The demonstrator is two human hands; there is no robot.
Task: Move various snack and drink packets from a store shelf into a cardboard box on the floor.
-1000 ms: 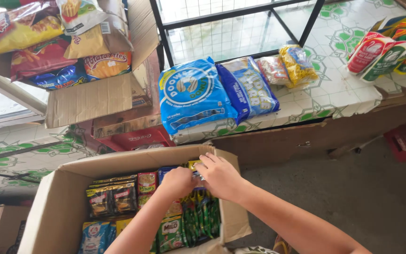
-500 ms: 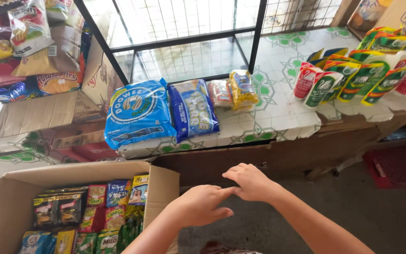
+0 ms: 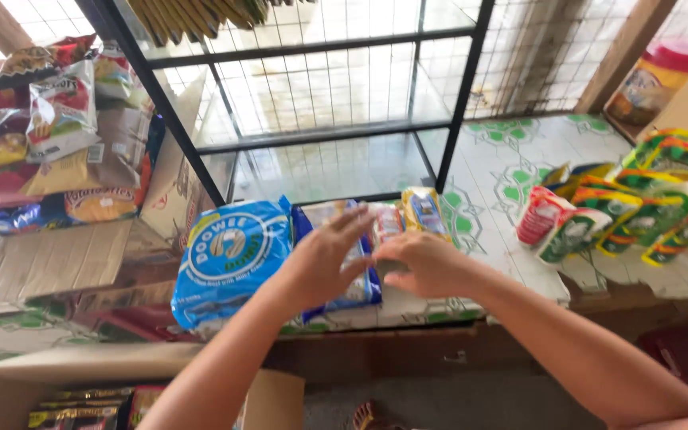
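Snack bags [image 3: 49,151] are sitting at the far left, stacked in an open cardboard carton [image 3: 57,255] beside the counter. Below them, a second cardboard box [image 3: 9,382] is showing packets standing in rows at the bottom edge of the view.

On the tiled counter [image 3: 511,239], a large blue biscuit pack [image 3: 232,263] is lying flat, partly overhanging the front edge. Just right of it, a blue-edged clear pack [image 3: 364,279] is lying against it. The left hand [image 3: 324,263] is spreading wide over this clear pack, fingers extended, palm down; whether it is pressing on the wrapper or hovering just above cannot be told.

The right hand [image 3: 424,263] is cupping loosely just beside the left, fingers curled toward a small clear packet [image 3: 388,223] and a yellow packet [image 3: 424,209] that are lying behind it. It is closing on nothing visible; contact with the small packet cannot be confirmed.

Farther right, a row of green, yellow and red pouches [image 3: 639,215] is leaning along the counter, well apart from both hands.

Risk assessment: the blue biscuit pack is projecting past the counter edge, so a sideways push from the left forearm is likely to tip it toward the box below. Slick wrappers are also likely to slide under a flat, open palm, shifting the neighbouring packets out of line.
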